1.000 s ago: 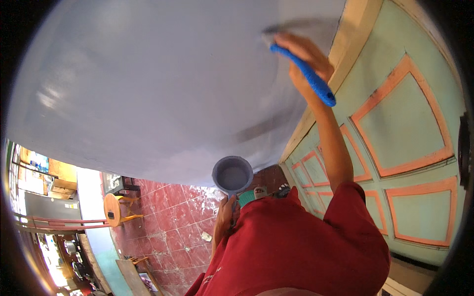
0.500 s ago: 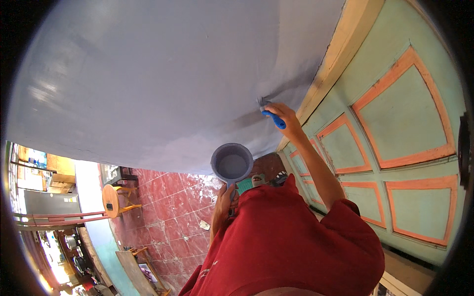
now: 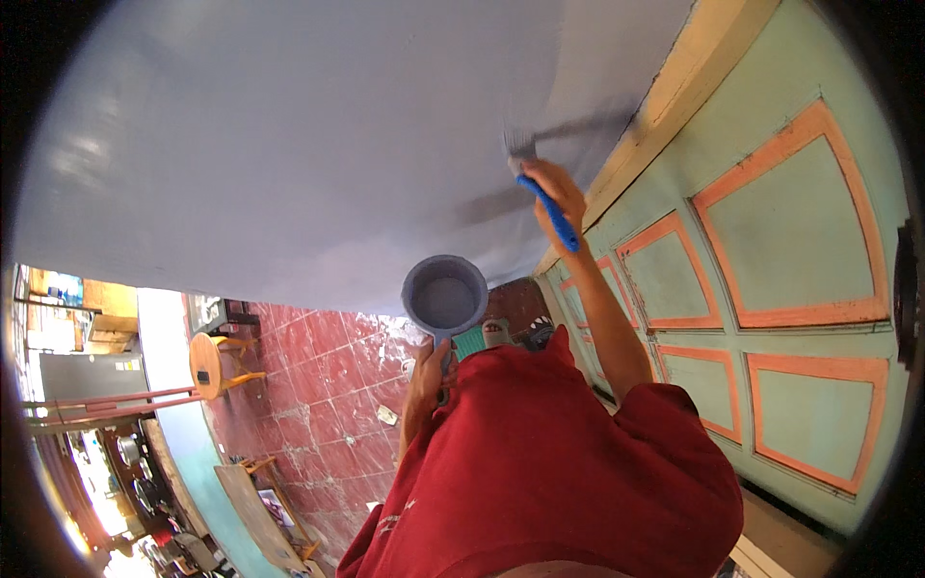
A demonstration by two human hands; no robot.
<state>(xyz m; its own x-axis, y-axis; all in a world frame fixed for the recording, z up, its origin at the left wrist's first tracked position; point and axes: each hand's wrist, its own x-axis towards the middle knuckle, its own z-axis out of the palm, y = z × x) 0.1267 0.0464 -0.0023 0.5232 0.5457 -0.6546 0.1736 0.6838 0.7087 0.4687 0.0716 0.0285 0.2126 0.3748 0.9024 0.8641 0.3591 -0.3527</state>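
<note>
My right hand (image 3: 556,197) is closed round a paintbrush (image 3: 549,207) with a blue handle. Its bristles rest against the grey-purple wall (image 3: 318,144), close to the yellowish door frame. Lower down, my left hand (image 3: 429,371) grips the handle of a grey dipper (image 3: 445,294) with grey paint inside. The dipper is held level in front of my body, close to the wall's lower part. Part of my left hand's grip is hidden behind the red shirt (image 3: 540,453).
A yellowish door frame (image 3: 665,106) borders the wall, beside a green door (image 3: 790,226) with orange-edged panels. A round orange stool (image 3: 206,366) and a wooden bench (image 3: 246,506) stand left on the red tiled floor (image 3: 328,405).
My right hand has moved the brush upward along the wall, and the handle now points more steeply down. The dipper has shifted slightly up and left in view.
</note>
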